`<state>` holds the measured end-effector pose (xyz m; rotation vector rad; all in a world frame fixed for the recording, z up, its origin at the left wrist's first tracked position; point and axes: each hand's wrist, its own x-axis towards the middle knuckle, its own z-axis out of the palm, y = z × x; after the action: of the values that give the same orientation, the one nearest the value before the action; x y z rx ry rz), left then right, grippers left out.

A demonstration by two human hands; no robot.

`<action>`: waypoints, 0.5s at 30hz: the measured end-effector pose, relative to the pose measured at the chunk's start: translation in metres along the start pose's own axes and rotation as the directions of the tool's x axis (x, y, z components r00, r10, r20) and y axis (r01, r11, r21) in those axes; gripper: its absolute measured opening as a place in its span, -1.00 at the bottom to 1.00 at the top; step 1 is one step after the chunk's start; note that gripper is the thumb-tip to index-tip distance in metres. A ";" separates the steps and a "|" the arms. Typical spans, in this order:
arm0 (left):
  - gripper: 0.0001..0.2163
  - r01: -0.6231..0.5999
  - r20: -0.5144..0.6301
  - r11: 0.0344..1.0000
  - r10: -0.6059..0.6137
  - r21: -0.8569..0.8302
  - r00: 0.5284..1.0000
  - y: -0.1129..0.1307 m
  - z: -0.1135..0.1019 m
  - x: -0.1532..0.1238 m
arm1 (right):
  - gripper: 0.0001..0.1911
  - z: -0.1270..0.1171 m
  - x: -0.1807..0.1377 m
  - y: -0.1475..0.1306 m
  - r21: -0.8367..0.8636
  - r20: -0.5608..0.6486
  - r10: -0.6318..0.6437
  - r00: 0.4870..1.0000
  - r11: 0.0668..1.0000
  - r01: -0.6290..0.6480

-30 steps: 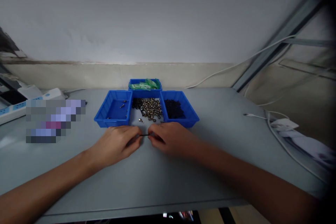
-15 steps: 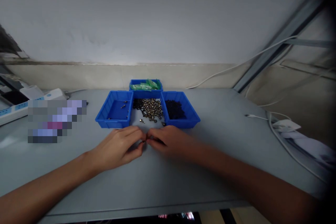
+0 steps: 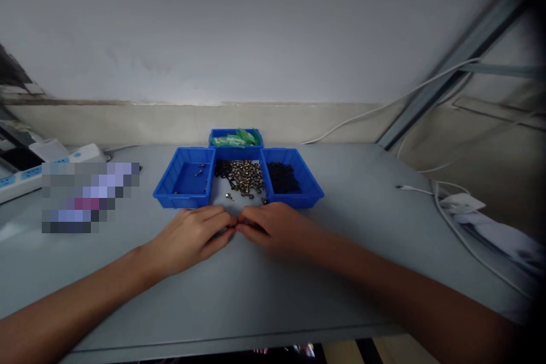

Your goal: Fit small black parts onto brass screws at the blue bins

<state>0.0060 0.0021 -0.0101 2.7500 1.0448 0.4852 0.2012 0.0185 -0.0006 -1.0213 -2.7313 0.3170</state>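
My left hand (image 3: 198, 237) and my right hand (image 3: 277, 228) meet fingertip to fingertip over the grey table. Both are closed in a pinch; whatever lies between the fingertips is too small and hidden to name. Just beyond them is a heap of small brass-coloured metal fittings (image 3: 246, 175) with darker pieces at its left. One loose fitting (image 3: 229, 197) lies in front of the heap. To the left stands a blue bin (image 3: 182, 201) with a few small metal pieces inside. The blue bin (image 3: 305, 200) on the right holds a pile of small black parts (image 3: 282, 177).
Behind the heap, another blue bin (image 3: 236, 153) contains green plastic bags (image 3: 236, 138). A white power strip (image 3: 51, 169) and a blurred-out object (image 3: 91, 196) lie at the left. White cables (image 3: 458, 233) run along the right side, near a metal frame post (image 3: 426, 96).
My left thumb and fingers have drawn closer together, narrowing the gap between them. Both hands stay joined at the fingertips in nearly the same place; the view has shifted slightly.
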 end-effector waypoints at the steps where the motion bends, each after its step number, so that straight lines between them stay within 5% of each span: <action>1: -0.81 0.006 0.000 1.000 -0.006 0.003 1.000 0.000 0.000 0.000 | -0.82 0.001 0.000 0.001 -0.008 -0.004 -0.004 1.000 1.000 0.004; 15: -0.87 0.095 -0.007 0.993 -0.094 0.068 0.995 0.002 -0.004 0.001 | -0.84 -0.002 0.000 0.003 0.031 0.027 0.000 1.000 1.000 -0.001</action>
<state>0.0064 0.0015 -0.0055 2.7426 1.2078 0.4497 0.2039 0.0212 0.0002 -1.0167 -2.7414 0.3751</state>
